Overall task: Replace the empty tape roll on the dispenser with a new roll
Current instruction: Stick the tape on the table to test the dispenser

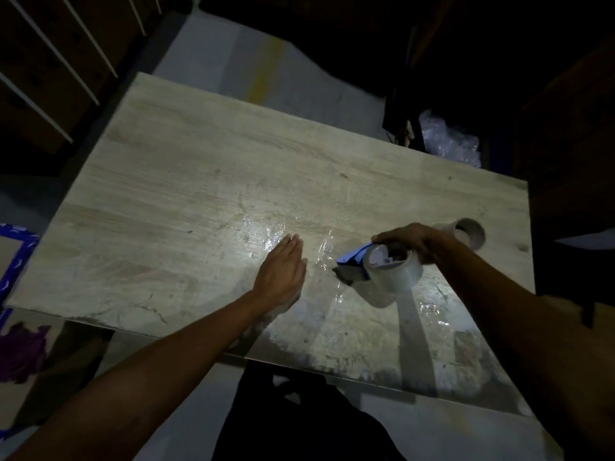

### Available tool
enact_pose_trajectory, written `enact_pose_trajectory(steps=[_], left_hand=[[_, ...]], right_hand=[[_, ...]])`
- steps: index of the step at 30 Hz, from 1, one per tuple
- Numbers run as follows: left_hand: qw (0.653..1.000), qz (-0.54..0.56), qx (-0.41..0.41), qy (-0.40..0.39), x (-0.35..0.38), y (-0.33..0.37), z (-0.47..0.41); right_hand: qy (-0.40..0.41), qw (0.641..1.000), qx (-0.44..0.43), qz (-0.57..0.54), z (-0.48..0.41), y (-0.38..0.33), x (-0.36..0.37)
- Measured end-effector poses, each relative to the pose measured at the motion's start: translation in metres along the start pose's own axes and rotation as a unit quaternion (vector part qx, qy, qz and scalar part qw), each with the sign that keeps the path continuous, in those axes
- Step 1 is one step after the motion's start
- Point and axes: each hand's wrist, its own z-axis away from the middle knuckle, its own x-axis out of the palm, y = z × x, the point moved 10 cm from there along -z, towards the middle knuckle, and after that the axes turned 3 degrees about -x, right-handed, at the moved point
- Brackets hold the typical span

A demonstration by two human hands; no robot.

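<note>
My right hand (411, 242) grips a blue tape dispenser (354, 257) from above, and a roll of clear tape (397, 272) sits on it, held a little above the wooden table (199, 181). A strip of clear tape (327, 261) runs from the dispenser's front toward the table. My left hand (283, 274) lies flat on the table just left of the dispenser, fingers straight and together, holding nothing. A bare grey cardboard core (469, 236) rests on the table behind my right hand.
Shiny patches of clear tape (263, 232) stick to the tabletop near my hands. Crumpled plastic wrap (449, 141) lies past the far right edge. Dark shelving (50, 68) stands at the left, and a dark bag (299, 420) sits below the near edge.
</note>
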Motion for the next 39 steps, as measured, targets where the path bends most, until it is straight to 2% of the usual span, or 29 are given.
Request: enact_pose_trajectory(steps=[4, 7, 10, 15, 18, 23, 29, 34, 36, 39], left_hand=[[0.994, 0.051, -0.031, 0.093, -0.020, 0.003, 0.009], [0.976, 0.148, -0.115, 0.107, -0.017, 0.001, 0.009], [0.954, 0.227, -0.165, 0.104, -0.007, 0.012, 0.008], [0.927, 0.308, -0.206, 0.063, 0.022, 0.041, 0.003], [0.917, 0.326, -0.224, 0.053, 0.030, 0.052, -0.003], [0.910, 0.328, -0.252, 0.023, 0.038, 0.061, -0.005], [0.891, 0.345, -0.294, 0.016, 0.045, 0.055, -0.002], [0.885, 0.349, -0.307, 0.003, 0.050, 0.051, -0.004], [0.885, 0.351, -0.306, 0.000, 0.052, 0.049, -0.004], [0.889, 0.350, -0.295, -0.005, 0.054, 0.048, -0.004]], right_hand=[[-0.031, 0.974, 0.040, -0.220, -0.018, 0.056, 0.009], [-0.028, 0.930, 0.037, -0.366, -0.009, 0.067, 0.023], [-0.017, 0.878, 0.030, -0.477, -0.009, 0.079, 0.039], [0.081, 0.807, 0.015, -0.584, -0.011, 0.096, 0.057], [0.111, 0.773, 0.014, -0.625, -0.014, 0.100, 0.069], [0.149, 0.744, -0.003, -0.652, -0.016, 0.100, 0.083], [0.180, 0.728, -0.014, -0.662, -0.015, 0.103, 0.091], [0.206, 0.742, -0.038, -0.637, -0.009, 0.103, 0.089], [0.239, 0.760, -0.071, -0.601, -0.004, 0.103, 0.079], [0.292, 0.824, -0.127, -0.468, 0.005, 0.100, 0.064]])
